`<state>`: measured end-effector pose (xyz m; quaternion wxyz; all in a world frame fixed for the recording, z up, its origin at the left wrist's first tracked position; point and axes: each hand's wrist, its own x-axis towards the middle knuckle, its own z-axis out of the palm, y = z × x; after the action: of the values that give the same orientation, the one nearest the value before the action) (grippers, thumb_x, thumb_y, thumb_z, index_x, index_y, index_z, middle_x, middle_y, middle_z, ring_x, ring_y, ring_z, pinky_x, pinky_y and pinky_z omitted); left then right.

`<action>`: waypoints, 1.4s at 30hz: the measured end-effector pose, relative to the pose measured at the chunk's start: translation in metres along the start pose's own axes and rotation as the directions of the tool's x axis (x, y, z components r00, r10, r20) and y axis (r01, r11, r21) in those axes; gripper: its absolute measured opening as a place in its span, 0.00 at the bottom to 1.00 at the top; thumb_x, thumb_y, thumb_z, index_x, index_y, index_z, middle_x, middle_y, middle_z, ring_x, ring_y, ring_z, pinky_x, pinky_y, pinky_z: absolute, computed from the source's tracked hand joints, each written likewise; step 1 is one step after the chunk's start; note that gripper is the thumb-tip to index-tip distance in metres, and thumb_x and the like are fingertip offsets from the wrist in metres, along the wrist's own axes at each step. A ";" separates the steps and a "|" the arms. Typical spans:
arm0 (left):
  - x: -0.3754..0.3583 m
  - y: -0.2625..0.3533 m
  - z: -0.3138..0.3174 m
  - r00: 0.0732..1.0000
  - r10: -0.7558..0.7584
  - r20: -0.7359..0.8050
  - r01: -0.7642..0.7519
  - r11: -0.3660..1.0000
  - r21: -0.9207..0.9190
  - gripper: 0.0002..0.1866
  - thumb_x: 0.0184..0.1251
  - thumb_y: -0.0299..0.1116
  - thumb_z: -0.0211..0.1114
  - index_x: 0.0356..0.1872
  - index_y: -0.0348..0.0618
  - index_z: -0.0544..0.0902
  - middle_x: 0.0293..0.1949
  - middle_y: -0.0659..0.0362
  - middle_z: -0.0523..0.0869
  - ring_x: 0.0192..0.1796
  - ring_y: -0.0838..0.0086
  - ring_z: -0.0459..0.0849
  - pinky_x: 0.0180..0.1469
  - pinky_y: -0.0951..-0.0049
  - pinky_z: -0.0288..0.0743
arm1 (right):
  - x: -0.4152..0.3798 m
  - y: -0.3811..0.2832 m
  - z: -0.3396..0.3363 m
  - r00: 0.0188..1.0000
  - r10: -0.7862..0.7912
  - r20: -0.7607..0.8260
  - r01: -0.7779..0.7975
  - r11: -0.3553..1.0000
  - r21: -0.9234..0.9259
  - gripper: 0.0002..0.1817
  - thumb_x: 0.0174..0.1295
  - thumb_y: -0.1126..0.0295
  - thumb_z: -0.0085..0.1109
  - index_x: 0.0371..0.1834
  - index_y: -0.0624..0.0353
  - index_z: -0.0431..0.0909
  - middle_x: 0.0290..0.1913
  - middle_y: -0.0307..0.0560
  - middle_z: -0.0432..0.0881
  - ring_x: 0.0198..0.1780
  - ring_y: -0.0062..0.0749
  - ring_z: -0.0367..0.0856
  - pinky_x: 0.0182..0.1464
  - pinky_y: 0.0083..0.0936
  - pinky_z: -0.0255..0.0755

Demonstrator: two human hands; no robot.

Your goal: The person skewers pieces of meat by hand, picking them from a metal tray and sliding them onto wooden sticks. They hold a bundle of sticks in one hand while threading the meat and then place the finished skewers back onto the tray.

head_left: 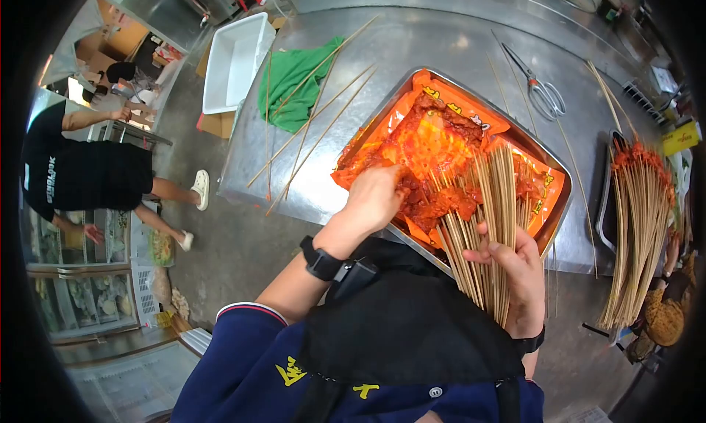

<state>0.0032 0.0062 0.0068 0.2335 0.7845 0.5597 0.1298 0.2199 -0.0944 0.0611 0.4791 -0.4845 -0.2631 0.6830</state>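
A metal tray [568, 196] lined with an orange printed bag [471, 105] holds red, sauce-coated meat [430, 206]. My left hand [376, 196] reaches in at the tray's near left side. Its fingers are curled into the meat and red with sauce; the fingertips are partly hidden. At the near right corner, my right hand [521, 265] is closed round a bundle of bamboo skewers [498, 202]. More skewers [465, 257] lie beside that bundle over the tray's near edge, with red meat at their upper ends.
Loose skewers lie by a green cloth [290, 88] on the steel table [309, 37]. Scissors [543, 96] rest behind the tray. Loaded skewers [636, 232] fill another tray at right. A white bin [234, 59] stands left, and a person in black [88, 162] is further left.
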 end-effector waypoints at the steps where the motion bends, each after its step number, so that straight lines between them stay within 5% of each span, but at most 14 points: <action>1: 0.003 0.004 0.004 1.000 0.004 0.000 -0.004 1.000 -0.003 0.16 0.47 0.26 0.59 0.40 0.33 0.75 0.31 0.42 0.78 0.38 0.51 0.77 0.40 0.57 0.71 | 0.000 -0.001 0.000 1.000 0.011 -0.013 -0.012 1.000 -0.021 0.14 0.53 0.78 0.47 0.44 0.68 0.71 0.40 0.43 0.76 0.32 0.25 0.78 0.44 0.27 0.75; 7: 0.012 0.015 0.004 0.979 -0.070 0.189 0.029 0.977 0.210 0.13 0.45 0.26 0.59 0.34 0.30 0.74 0.33 0.40 0.78 0.39 0.50 0.77 0.40 0.56 0.71 | 0.001 0.001 -0.001 1.000 0.015 0.021 -0.014 0.998 -0.058 0.14 0.55 0.79 0.49 0.46 0.67 0.70 0.42 0.44 0.76 0.36 0.28 0.79 0.41 0.24 0.75; 16: 0.007 0.008 0.011 1.000 -0.012 0.009 0.010 0.978 0.207 0.10 0.45 0.24 0.59 0.30 0.28 0.73 0.29 0.38 0.77 0.34 0.47 0.77 0.37 0.56 0.72 | 0.001 -0.001 0.004 0.998 0.060 0.021 -0.058 0.994 -0.091 0.14 0.55 0.81 0.50 0.46 0.66 0.70 0.38 0.43 0.77 0.33 0.27 0.79 0.38 0.22 0.76; 29: 0.013 0.008 0.014 0.999 0.002 0.053 -0.011 0.986 0.169 0.09 0.45 0.26 0.61 0.24 0.28 0.73 0.27 0.38 0.77 0.34 0.47 0.77 0.36 0.56 0.72 | 0.003 0.003 0.005 0.998 0.048 0.051 -0.042 0.993 -0.110 0.14 0.55 0.79 0.52 0.46 0.66 0.69 0.34 0.41 0.76 0.31 0.23 0.78 0.38 0.22 0.76; 33: 0.012 -0.007 0.002 0.996 -0.088 -0.021 0.090 0.987 0.136 0.08 0.47 0.26 0.60 0.26 0.29 0.75 0.28 0.43 0.80 0.33 0.52 0.79 0.36 0.61 0.73 | 0.004 0.003 0.005 0.996 0.078 0.051 -0.072 0.991 -0.112 0.13 0.53 0.80 0.54 0.42 0.65 0.71 0.30 0.40 0.76 0.27 0.21 0.78 0.33 0.19 0.76; 34: 0.011 -0.015 -0.001 0.996 -0.054 -0.068 0.037 0.972 -0.230 0.08 0.50 0.25 0.59 0.29 0.29 0.76 0.28 0.47 0.81 0.32 0.58 0.80 0.36 0.64 0.74 | 0.004 0.003 0.006 0.995 0.090 0.052 -0.083 0.988 -0.127 0.12 0.52 0.81 0.55 0.41 0.65 0.72 0.29 0.39 0.76 0.26 0.21 0.77 0.30 0.18 0.75; 35: 0.012 -0.020 -0.004 0.991 -0.040 -0.126 -0.039 0.826 -0.562 0.08 0.52 0.24 0.58 0.31 0.29 0.76 0.29 0.52 0.82 0.31 0.65 0.80 0.35 0.68 0.74 | 0.005 0.003 0.006 0.995 0.088 0.054 -0.080 0.989 -0.126 0.12 0.52 0.81 0.55 0.41 0.65 0.72 0.29 0.39 0.76 0.26 0.21 0.77 0.30 0.18 0.75; 36: 0.007 -0.010 -0.016 0.990 -0.139 -0.028 0.061 0.591 -0.804 0.09 0.58 0.24 0.56 0.38 0.31 0.76 0.34 0.56 0.81 0.32 0.74 0.79 0.36 0.76 0.74 | 0.006 0.003 0.007 0.990 0.115 0.077 -0.105 0.987 -0.124 0.12 0.52 0.81 0.56 0.41 0.65 0.72 0.28 0.39 0.76 0.26 0.20 0.77 0.28 0.17 0.75; 37: 0.004 -0.007 -0.025 0.990 -0.139 -0.031 0.058 0.594 -0.803 0.09 0.58 0.24 0.56 0.38 0.31 0.76 0.34 0.56 0.81 0.32 0.74 0.79 0.36 0.76 0.74 | 0.007 0.004 0.009 0.985 0.142 0.100 -0.130 0.984 -0.124 0.11 0.52 0.81 0.56 0.40 0.65 0.73 0.28 0.39 0.76 0.25 0.20 0.77 0.26 0.16 0.74; 39: 0.000 -0.005 -0.035 0.976 -0.081 0.204 0.212 0.112 -0.971 0.11 0.60 0.27 0.56 0.42 0.32 0.74 0.38 0.54 0.80 0.33 0.73 0.79 0.36 0.78 0.74 | 0.008 0.004 0.012 0.984 0.157 0.088 -0.146 0.982 -0.116 0.11 0.52 0.80 0.57 0.39 0.65 0.73 0.28 0.39 0.76 0.24 0.19 0.77 0.25 0.15 0.73; 42: -0.007 -0.003 -0.028 0.972 -0.064 0.226 0.223 -0.045 -0.974 0.13 0.61 0.28 0.56 0.45 0.32 0.73 0.42 0.53 0.79 0.37 0.74 0.78 0.37 0.79 0.74 | 0.007 0.004 0.013 0.982 0.167 0.087 -0.154 0.978 -0.138 0.11 0.52 0.80 0.57 0.40 0.65 0.73 0.28 0.39 0.76 0.24 0.19 0.76 0.25 0.15 0.73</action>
<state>-0.0150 0.0071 0.0296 0.7667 0.3223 0.3613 0.4217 0.2059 -0.0879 0.0602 0.3761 -0.5005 -0.2905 0.7236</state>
